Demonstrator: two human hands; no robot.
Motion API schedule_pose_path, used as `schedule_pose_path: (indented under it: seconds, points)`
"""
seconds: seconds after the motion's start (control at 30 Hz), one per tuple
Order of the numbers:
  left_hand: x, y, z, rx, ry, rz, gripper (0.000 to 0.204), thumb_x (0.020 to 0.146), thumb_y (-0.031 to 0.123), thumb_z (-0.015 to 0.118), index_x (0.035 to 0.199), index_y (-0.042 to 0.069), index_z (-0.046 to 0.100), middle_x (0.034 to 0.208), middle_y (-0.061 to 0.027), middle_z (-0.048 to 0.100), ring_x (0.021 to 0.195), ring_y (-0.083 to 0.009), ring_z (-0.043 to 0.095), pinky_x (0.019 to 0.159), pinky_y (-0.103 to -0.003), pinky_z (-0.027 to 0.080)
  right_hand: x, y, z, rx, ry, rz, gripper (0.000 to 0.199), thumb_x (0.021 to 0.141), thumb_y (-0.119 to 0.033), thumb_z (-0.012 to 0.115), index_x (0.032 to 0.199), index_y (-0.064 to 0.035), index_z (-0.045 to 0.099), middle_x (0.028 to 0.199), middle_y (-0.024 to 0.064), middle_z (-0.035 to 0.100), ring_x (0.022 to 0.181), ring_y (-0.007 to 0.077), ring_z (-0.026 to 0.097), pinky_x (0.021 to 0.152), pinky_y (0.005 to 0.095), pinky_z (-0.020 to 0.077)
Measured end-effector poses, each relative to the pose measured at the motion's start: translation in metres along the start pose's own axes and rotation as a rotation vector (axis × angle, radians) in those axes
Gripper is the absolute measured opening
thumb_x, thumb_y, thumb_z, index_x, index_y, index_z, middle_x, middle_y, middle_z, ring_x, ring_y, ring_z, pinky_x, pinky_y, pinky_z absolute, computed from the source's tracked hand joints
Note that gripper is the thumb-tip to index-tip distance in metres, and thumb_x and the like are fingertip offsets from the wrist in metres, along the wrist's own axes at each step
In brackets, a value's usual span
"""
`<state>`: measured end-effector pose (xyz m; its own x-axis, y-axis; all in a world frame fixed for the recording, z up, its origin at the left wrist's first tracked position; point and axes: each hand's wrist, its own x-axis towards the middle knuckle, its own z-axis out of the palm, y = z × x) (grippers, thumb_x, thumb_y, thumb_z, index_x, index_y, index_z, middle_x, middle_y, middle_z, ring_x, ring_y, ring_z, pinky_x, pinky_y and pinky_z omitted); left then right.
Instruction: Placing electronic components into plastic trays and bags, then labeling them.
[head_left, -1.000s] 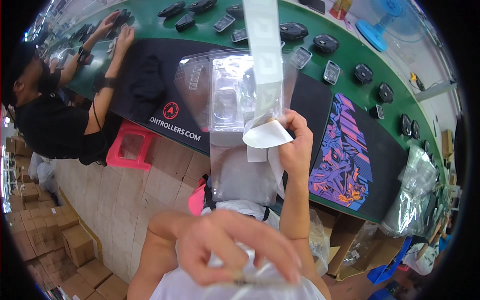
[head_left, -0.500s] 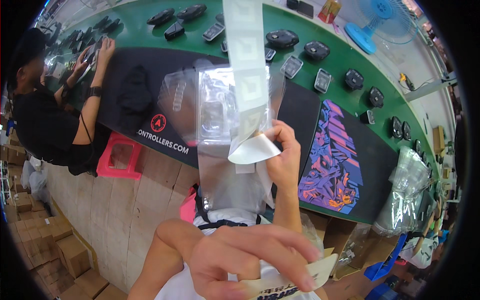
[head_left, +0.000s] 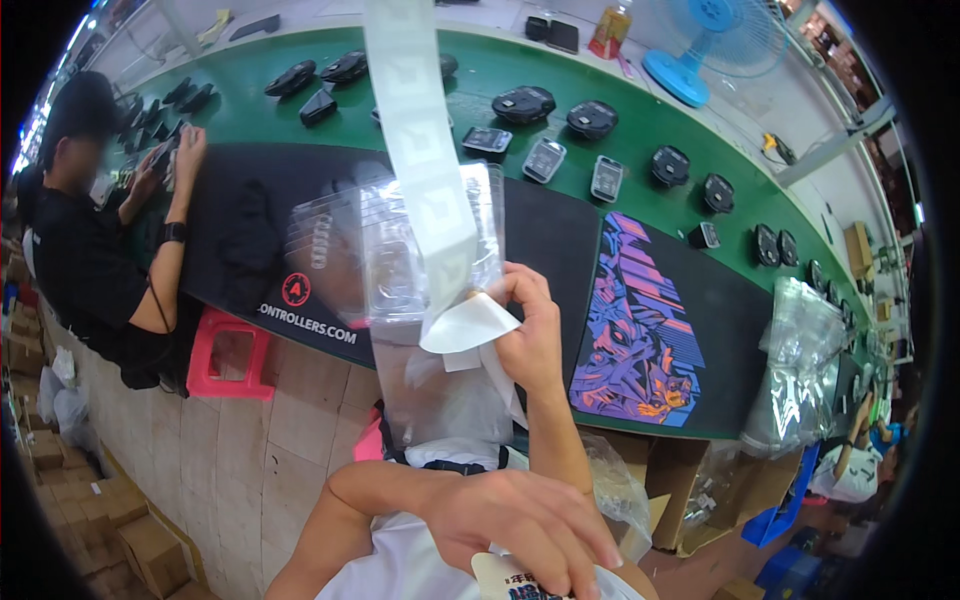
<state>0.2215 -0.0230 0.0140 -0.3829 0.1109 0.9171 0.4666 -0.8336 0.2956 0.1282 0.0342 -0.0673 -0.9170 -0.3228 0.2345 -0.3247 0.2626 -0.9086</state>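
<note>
My right hand [head_left: 530,335] pinches a long pale label strip [head_left: 425,140] marked with square shapes. The strip rises out of the top of the head view, and a loose white end [head_left: 470,325] curls beside my fingers. Behind it, clear plastic packaging [head_left: 395,250] fans out over the black mat, and a clear plastic bag [head_left: 430,395] hangs down over my lap. Close to the camera, my left hand [head_left: 520,530] bends across my body. Its fingers curl over a cream printed card [head_left: 510,575], mostly cut off by the lower edge.
Black game controllers [head_left: 523,103] and small cased items [head_left: 545,158] line the green table. A blue fan [head_left: 690,60], a colourful mat [head_left: 640,330] and stacked clear bags [head_left: 795,370] lie rightward. At left a co-worker [head_left: 100,240] handles a dark item near a pink stool [head_left: 230,355].
The view has shifted, so the table things sit further left and lower. My left hand has drawn down and back with the card. The right hand keeps its pinch on the strip.
</note>
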Motion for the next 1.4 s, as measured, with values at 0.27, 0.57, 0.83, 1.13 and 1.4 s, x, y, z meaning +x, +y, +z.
schedule_pose_path:
  seconds: [0.27, 0.57, 0.83, 1.13, 1.4]
  points:
    - [-0.008, 0.025, 0.004, 0.353, 0.066, -0.277, 0.01, 0.094, 0.004, 0.061, 0.099, -0.004, 0.059, 0.104, -0.023, 0.068, 0.084, -0.0359, 0.07, 0.069, -0.038, 0.058, -0.001, 0.003, -0.001, 0.007, 0.003, -0.055, 0.02, 0.08, -0.016, 0.078, 0.084, -0.0024, 0.064, 0.082, 0.0092, 0.064, 0.111, 0.0325, 0.06, 0.089, 0.0395, 0.0476]
    - [0.027, 0.046, 0.018, 0.864, -0.086, -0.191, 0.013, 0.086, 0.006, 0.071, 0.098, 0.004, 0.066, 0.092, -0.0166, 0.073, 0.072, -0.0271, 0.071, 0.057, -0.032, 0.058, -0.003, -0.002, 0.0, 0.069, -0.034, -0.071, 0.021, 0.079, -0.017, 0.078, 0.09, -0.004, 0.067, 0.094, 0.0106, 0.066, 0.118, 0.0334, 0.056, 0.091, 0.0408, 0.0456]
    - [0.037, 0.049, 0.008, 0.872, -0.198, -0.113, 0.018, 0.076, 0.006, 0.073, 0.093, 0.007, 0.07, 0.099, -0.0123, 0.073, 0.082, -0.0273, 0.071, 0.063, -0.029, 0.056, -0.005, 0.001, 0.002, 0.119, -0.029, -0.052, 0.026, 0.081, -0.028, 0.079, 0.089, -0.006, 0.067, 0.09, 0.0064, 0.069, 0.118, 0.0329, 0.053, 0.097, 0.0456, 0.0386]
    - [0.036, 0.044, 0.008, 0.81, -0.181, -0.088, 0.008, 0.081, 0.005, 0.07, 0.088, 0.005, 0.07, 0.097, -0.0113, 0.074, 0.084, -0.0277, 0.071, 0.065, -0.03, 0.055, -0.008, 0.001, 0.003, 0.139, 0.012, -0.031, 0.027, 0.081, -0.03, 0.079, 0.088, -0.0062, 0.068, 0.091, 0.0061, 0.069, 0.118, 0.0328, 0.053, 0.097, 0.0453, 0.0381]
    - [0.027, 0.021, 0.018, 0.498, -0.102, -0.12, 0.008, 0.088, 0.007, 0.066, 0.087, 0.002, 0.071, 0.097, -0.0149, 0.074, 0.08, -0.0285, 0.071, 0.059, -0.03, 0.053, -0.007, -0.001, 0.004, 0.084, -0.019, -0.05, 0.023, 0.08, -0.024, 0.079, 0.089, -0.0056, 0.067, 0.093, 0.0086, 0.067, 0.12, 0.0327, 0.055, 0.09, 0.043, 0.0464]
